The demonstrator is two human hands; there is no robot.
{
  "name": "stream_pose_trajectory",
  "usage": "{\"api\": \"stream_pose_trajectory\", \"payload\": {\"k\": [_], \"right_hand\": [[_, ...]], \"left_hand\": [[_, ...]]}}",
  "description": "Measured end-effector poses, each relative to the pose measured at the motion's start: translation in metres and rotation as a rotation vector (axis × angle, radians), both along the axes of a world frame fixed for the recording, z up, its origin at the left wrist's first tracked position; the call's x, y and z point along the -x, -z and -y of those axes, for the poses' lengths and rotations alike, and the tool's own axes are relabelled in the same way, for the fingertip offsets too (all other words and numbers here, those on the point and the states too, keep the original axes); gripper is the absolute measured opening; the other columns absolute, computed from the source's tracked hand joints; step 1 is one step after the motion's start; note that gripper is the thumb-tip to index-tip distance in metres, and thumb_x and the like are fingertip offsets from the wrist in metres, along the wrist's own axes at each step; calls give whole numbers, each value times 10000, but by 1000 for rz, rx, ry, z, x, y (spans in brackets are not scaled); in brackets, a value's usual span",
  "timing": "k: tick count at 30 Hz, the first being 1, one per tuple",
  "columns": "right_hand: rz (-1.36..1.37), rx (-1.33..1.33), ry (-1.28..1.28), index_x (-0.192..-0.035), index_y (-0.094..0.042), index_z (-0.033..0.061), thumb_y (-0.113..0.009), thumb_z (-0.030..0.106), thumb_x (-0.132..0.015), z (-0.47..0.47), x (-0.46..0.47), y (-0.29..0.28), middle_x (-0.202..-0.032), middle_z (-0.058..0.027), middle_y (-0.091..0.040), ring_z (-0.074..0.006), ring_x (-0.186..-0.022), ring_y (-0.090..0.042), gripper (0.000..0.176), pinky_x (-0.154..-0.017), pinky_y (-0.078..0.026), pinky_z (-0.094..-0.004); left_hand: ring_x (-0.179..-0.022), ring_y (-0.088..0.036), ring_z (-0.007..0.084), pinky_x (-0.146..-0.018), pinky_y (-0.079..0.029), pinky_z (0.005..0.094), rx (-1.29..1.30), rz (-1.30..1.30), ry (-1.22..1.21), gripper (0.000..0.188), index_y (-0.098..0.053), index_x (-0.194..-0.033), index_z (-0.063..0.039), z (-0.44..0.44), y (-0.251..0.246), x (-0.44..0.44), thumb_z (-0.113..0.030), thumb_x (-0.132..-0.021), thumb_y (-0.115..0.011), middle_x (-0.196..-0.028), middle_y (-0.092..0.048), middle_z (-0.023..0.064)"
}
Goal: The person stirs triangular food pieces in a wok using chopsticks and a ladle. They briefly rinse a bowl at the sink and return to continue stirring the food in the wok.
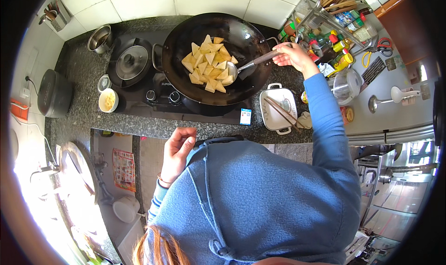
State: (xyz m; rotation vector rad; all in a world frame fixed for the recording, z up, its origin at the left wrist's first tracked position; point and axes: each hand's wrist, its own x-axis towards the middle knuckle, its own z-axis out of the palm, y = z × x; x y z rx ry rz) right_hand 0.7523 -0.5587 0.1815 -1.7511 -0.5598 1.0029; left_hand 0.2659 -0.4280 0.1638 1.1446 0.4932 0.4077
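My right hand point(292, 57) grips the wooden handle of a metal ladle point(259, 60). The ladle's bowl rests among pale yellow triangular pieces, which look like tofu point(209, 64), heaped in a large black wok point(217, 97). The wok sits over the right side of a black gas stove point(139, 108). My left hand point(178, 151) is in front of the counter's edge, its fingers loosely curled and holding nothing that I can see. To the right of the wok, a white two-handled dish point(273, 120) has brown chopsticks point(284, 112) lying across it.
A lidded black pan point(131, 62) occupies the left burner. Beside it are a small white bowl of chopped yellowish food point(108, 100) and a steel pot point(100, 38). Bottles and jars crowd a metal rack point(325, 24) at right. A dark rice cooker point(54, 93) stands far left.
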Motion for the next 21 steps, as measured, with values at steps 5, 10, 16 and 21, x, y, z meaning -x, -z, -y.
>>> {"api": "stream_pose_trajectory", "payload": {"k": [5,10,16,21], "right_hand": [[-96,-81,41,-1164,-619,14,-604,250,-979,-1,22,22,-955,-173,-716,-254,-839,-728,301,-764,-615,-377],[-74,-134,29,-1217,-603,13,-637,226,-962,-13,39,27,-986,-162,-707,-237,-851,-723,334,-767,-608,-362],[-112,-237,84,-1247,-592,15,-640,188,-955,-31,56,38,-1004,-161,-701,-234,-884,-715,343,-790,-604,-350],[-144,-349,217,-1227,-578,-39,-623,149,-943,-22,67,45,-995,-181,-688,-269,-917,-704,344,-847,-596,-388]], "left_hand": [[-920,-530,63,-859,-437,220,-3,-27,8,222,-593,-1192,-11,1,-2,-4,-62,-977,-609,-1055,-610,4],[-1026,-562,114,-962,-422,264,13,-43,45,211,-617,-1169,-14,0,0,-6,-73,-966,-615,-1064,-631,26],[-928,-543,60,-865,-445,214,-31,-22,86,229,-592,-1201,-13,-2,7,-8,-77,-982,-610,-1070,-616,3],[-949,-551,62,-885,-447,218,-31,-38,76,244,-591,-1214,-17,0,4,-5,-83,-981,-616,-1088,-619,5]]}}
